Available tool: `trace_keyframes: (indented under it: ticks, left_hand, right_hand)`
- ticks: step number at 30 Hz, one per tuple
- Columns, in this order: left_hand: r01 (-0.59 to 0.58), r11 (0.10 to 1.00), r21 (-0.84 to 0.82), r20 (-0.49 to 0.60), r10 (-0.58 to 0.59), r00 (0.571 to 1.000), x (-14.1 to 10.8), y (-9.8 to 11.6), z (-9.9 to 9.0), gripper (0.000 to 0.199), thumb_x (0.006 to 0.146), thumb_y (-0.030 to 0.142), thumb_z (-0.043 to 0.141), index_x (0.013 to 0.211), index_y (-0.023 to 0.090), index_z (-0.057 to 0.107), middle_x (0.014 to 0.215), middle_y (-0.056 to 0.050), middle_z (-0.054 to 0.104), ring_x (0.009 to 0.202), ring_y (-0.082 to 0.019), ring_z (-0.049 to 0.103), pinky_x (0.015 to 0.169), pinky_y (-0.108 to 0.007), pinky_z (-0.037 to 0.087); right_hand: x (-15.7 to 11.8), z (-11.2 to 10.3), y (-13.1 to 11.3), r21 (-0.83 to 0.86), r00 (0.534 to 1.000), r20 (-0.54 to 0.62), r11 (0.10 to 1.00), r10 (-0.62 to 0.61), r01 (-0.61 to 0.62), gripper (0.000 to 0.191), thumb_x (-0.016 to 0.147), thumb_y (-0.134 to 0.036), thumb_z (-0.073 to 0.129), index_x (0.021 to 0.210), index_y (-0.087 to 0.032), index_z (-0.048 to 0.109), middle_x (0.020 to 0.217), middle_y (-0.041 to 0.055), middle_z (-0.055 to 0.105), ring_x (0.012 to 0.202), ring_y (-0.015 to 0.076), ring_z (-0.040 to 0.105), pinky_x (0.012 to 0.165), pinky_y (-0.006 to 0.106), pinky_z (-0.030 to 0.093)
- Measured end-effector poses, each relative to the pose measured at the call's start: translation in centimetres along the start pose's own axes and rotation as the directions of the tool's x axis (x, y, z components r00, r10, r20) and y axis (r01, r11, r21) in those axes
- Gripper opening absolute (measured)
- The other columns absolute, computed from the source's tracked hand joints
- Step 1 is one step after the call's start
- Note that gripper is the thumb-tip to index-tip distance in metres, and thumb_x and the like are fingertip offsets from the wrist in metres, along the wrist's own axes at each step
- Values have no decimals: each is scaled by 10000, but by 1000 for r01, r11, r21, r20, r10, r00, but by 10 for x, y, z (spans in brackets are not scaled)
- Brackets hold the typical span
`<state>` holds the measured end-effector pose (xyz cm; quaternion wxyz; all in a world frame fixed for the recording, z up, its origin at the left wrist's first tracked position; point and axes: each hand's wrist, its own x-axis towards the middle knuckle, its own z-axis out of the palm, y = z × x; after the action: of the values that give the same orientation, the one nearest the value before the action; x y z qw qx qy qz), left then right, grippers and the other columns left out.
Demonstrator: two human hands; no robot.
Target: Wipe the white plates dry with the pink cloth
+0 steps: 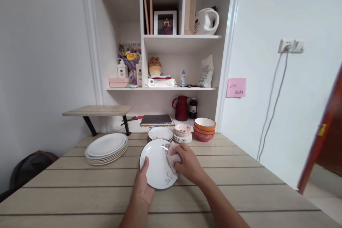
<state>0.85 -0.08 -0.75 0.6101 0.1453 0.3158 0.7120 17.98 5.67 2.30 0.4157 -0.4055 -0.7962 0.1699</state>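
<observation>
"Both hands were engaged: the left hand (pixel 142 187) gripped the rim of a white plate (pixel 155 166), thumb on its face; the right hand (pixel 189 162) was closed on a pale cloth (pixel 171 156) against the plate's right side."

"Which parts were obscured?"

"Left fingers lay beneath the plate, out of sight; cloth and right hand masked some dark floral pattern. Whether the plate touched the desk (pixel 227 196) could not be told. It overlapped a plate stack (pixel 160 133) behind. Beyond the desk's left edge, a dark object (pixel 33 167) defied identification."

"And the surroundings?"

"Pale planks with dark seams formed the desk; white shelves (pixel 182 37) rose behind, beside a pale wall (pixel 267 14)."
</observation>
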Motion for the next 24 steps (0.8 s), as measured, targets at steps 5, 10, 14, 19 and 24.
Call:
trace_keyframes:
  ticks: [5, 10, 14, 19, 24]
  left_hand:
    - [13, 1000, -1, 5, -13, 1000, 0, 0, -1, 600, 759, 364, 687, 1283, 114, 540, 1129, -182, 688, 1063, -326, 638, 973, -501, 467]
    - [94, 995, -31, 79, -92, 993, 3, -4, -3, 629, 753, 345, 699, 1304, 98, 525, 1101, -194, 693, 1085, -336, 622, 996, -509, 443]
    - [93, 993, -75, 158, -80, 984, 4, -7, -6, 656, 779, 334, 673, 1370, 143, 460, 1141, -186, 675, 1100, -338, 611, 1011, -520, 421]
    - [155, 988, 19, 187, -155, 970, -6, -3, 2, 666, 771, 423, 660, 1345, 132, 488, 1182, -192, 663, 1119, -336, 606, 1001, -494, 427]
    - [-6, 986, 166, 101, -11, 995, -1, 1, 2, 669, 766, 603, 563, 1290, 187, 539, 1216, -144, 650, 1154, -299, 578, 1004, -448, 420]
  right_hand:
    - [2, 7, 4, 617, 951, -17, 751, 310, -234, 228, 561, -140, 495, 778, -210, 477, 721, -29, 509, 572, 124, 483, 492, 228, 378]
    - [1, 9, -1, 727, 933, 72, 622, 354, -292, 365, 625, -177, 495, 985, -217, 445, 652, -53, 565, 448, 100, 474, 395, 188, 335]
    - [-1, 5, -8, 904, 913, 211, 286, 349, -318, 761, 605, -180, 680, 1282, -296, 352, 977, 8, 657, 726, 156, 645, 662, 295, 531]
    - [-1, 15, -2, 881, 858, 366, 162, 362, -444, 503, 538, -108, 680, 1023, -147, 553, 805, 69, 695, 653, 204, 659, 632, 342, 550]
    - [7, 18, 15, 895, 810, 252, 191, 530, -403, 338, 504, -62, 563, 826, -163, 547, 607, 14, 650, 503, 179, 612, 457, 267, 500]
